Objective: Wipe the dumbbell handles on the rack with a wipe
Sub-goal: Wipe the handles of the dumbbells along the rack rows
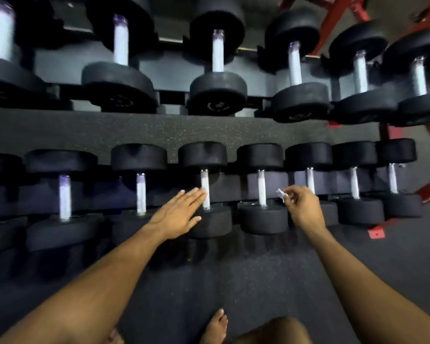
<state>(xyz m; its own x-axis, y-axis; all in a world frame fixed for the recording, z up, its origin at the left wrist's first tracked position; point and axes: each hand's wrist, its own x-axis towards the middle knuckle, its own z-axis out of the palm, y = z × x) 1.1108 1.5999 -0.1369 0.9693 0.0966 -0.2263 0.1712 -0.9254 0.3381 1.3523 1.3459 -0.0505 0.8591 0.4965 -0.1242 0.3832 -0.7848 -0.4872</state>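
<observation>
Our right hand [304, 207] pinches a small crumpled wipe [281, 194] at its fingertips, just right of a lower-rack dumbbell handle [262, 187]; soft and light, it likely needs wrapping around the bar. Our left hand [178, 214] lies flat, fingers straight, touching the neighbouring handle [205, 188]

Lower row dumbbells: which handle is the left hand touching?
The fourth handle from the left in the lower row. The left hand lies flat with its fingertips against it; the right hand holds the wipe between the next two handles.
</observation>
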